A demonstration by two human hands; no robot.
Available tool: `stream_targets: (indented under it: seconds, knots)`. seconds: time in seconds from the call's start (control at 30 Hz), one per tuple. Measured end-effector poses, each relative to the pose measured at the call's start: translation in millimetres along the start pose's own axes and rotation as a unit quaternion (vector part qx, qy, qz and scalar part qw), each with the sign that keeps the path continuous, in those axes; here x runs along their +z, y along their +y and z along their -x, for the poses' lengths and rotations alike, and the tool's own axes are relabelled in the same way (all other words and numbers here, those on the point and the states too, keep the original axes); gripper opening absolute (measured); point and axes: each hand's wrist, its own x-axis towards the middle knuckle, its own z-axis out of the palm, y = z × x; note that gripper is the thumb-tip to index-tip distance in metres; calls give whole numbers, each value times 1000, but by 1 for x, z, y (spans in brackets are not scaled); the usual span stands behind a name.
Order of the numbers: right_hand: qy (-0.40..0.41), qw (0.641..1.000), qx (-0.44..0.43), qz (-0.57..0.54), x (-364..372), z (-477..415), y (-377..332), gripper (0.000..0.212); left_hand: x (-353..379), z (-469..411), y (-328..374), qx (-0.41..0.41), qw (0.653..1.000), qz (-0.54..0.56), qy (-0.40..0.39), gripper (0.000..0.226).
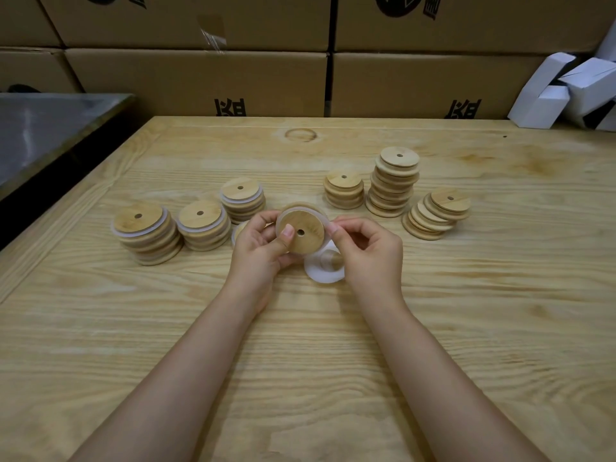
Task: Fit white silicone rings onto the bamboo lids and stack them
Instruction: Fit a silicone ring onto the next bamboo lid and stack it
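Left hand grips lid (right hand pinches ring).

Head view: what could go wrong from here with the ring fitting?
The ring, pinched by the right hand, looks only partly seated on the lid held by the left hand; it might slip off or seat unevenly. The leaning stack to the right could topple if bumped.

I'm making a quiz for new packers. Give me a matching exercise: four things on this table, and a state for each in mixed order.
1 held lid
2 tallest stack
3 loose rings
4 leftmost stack

A lying flat, on no lid
B bare lids, no rings
C white ring round it, pinched at the rim
D lids with rings on

Pairs: 1-C, 2-B, 3-A, 4-D
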Motion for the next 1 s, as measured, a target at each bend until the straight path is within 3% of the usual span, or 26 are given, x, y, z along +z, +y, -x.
stream_targets:
  seconds: [0.3, 0.5, 0.7, 0.9, 1.0]
  knots:
    - [-20, 999, -16, 25, -2, 0, -2, 18, 0, 1, 5, -45, 999, -15, -5, 42]
    - [-35, 985, -130, 110, -7, 2, 2, 9, 1, 0, 9, -78, 996, 23, 41, 26]
    - [-36, 928, -309, 204, -4, 3, 8, 9, -1, -2, 11, -99, 993, 23, 57, 26]
    - [-30, 862, -425, 273, -9, 1, 9, 23, -1, -2, 13, -117, 992, -10, 47, 22]
    - [-40, 833, -461, 305, -12, 2, 9, 13, -2, -3, 15, -144, 988, -19, 43, 21]
